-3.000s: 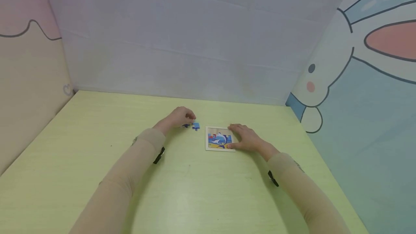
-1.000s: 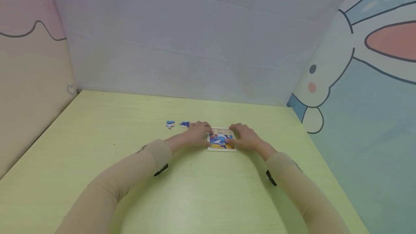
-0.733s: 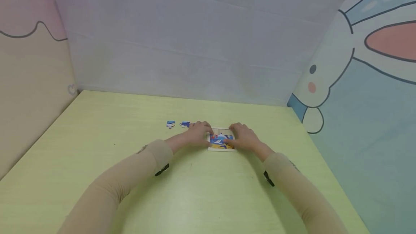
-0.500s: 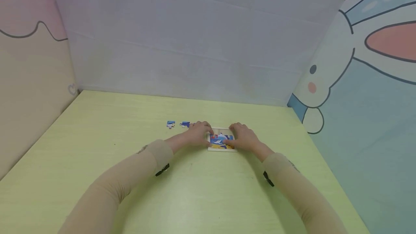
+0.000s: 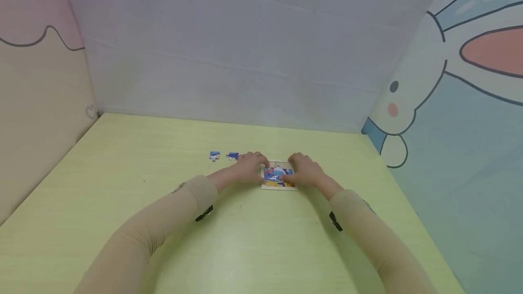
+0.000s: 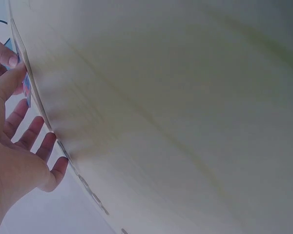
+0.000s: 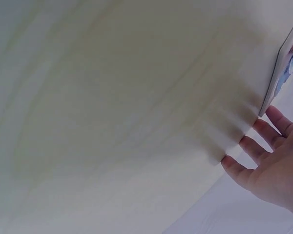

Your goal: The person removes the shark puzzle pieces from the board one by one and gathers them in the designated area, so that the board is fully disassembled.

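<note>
A small square jigsaw tray (image 5: 279, 188) with a pale frame lies on the table, partly filled with a blue dolphin picture (image 5: 276, 173); bare wood shows along its far strip. My left hand (image 5: 246, 168) holds the tray's left side, thumb near the front corner and index finger near the far part. At the right side my right hand (image 5: 307, 171) has its fingers at the far corner, while its thumb rests on the picture. Left of the tray lie loose puzzle pieces, one light blue and white piece (image 5: 214, 155) and one darker blue piece (image 5: 233, 155), the latter next to my left hand.
The pale yellow-green table (image 5: 229, 248) meets a white wall covering (image 5: 229, 58) at the back. Painted panels stand at both sides, with a rabbit (image 5: 404, 99) on the right one. Dark straps (image 5: 204, 213) show at both wrists.
Since three seconds ago my left hand has moved right, from the loose pieces to the tray. My right thumb has slid left onto the picture. Over the last half second both hands barely move.
</note>
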`<state>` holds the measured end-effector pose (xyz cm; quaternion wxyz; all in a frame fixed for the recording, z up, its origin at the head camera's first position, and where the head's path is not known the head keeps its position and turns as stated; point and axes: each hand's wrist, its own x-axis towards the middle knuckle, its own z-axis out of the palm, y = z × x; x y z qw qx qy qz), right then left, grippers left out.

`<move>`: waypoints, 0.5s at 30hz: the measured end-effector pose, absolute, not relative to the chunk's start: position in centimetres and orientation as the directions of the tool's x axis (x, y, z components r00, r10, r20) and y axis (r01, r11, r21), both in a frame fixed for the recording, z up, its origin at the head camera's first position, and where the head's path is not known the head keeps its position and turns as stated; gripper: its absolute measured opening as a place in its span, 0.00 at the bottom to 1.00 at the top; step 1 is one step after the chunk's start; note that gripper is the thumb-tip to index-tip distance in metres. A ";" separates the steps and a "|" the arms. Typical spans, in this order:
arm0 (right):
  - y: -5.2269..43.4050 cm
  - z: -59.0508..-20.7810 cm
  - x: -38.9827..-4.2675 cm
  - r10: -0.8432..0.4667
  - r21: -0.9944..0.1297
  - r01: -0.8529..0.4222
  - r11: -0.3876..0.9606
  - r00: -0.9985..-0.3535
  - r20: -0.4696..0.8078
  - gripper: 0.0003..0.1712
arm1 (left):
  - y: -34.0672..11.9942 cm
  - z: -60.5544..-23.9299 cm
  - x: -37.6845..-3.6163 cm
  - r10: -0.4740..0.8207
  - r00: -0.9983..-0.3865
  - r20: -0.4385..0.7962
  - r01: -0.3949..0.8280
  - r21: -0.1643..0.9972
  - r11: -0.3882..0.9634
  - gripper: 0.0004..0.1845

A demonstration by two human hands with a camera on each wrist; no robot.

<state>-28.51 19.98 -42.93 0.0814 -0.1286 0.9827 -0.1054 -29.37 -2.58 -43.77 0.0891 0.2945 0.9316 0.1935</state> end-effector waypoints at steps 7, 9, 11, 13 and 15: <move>19.5 -43.0 -28.6 -0.251 -0.215 -0.226 0.950 -0.964 -0.094 0.41 | -2.7 -43.4 -29.1 0.582 -0.811 -0.060 0.512 0.409 0.755 0.24; 19.5 -43.1 -28.6 -0.245 -0.209 -0.222 0.952 -0.965 -0.089 0.40 | -2.7 -43.2 -29.0 0.581 -0.811 -0.063 0.509 0.415 0.755 0.23; 19.4 -43.1 -28.6 -0.241 -0.206 -0.219 0.954 -0.967 -0.088 0.40 | -2.7 -43.1 -28.9 0.582 -0.811 -0.058 0.507 0.426 0.749 0.22; 19.3 -43.1 -28.5 -0.239 -0.204 -0.217 0.955 -0.967 -0.089 0.40 | -2.7 -43.1 -28.9 0.584 -0.810 -0.055 0.509 0.429 0.746 0.23; 19.2 -43.0 -28.4 -0.240 -0.205 -0.217 0.954 -0.966 -0.092 0.39 | -2.7 -43.2 -29.0 0.586 -0.809 -0.047 0.512 0.434 0.741 0.23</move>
